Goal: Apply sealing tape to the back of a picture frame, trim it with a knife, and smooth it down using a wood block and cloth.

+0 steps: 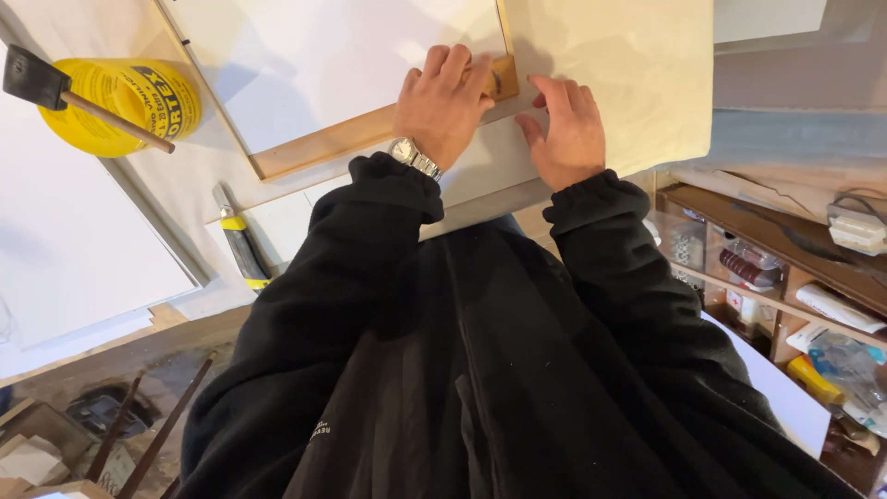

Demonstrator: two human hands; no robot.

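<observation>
A wooden stretcher frame [314,148] with white canvas [333,55] lies face down on a cream cloth [628,65]. My left hand [442,100], with a metal watch at the wrist, presses flat on the frame's near corner, fingers over the wood. My right hand [565,129] rests just right of that corner, fingers spread on the folded canvas edge. Neither hand grips a tool.
A yellow tub [129,97] with a foam brush [55,88] across it stands at the left. A utility knife [242,242] with a yellow band lies on the table edge. White boards [74,240] lie at the left. Wooden shelves [785,277] with small supplies stand at the right.
</observation>
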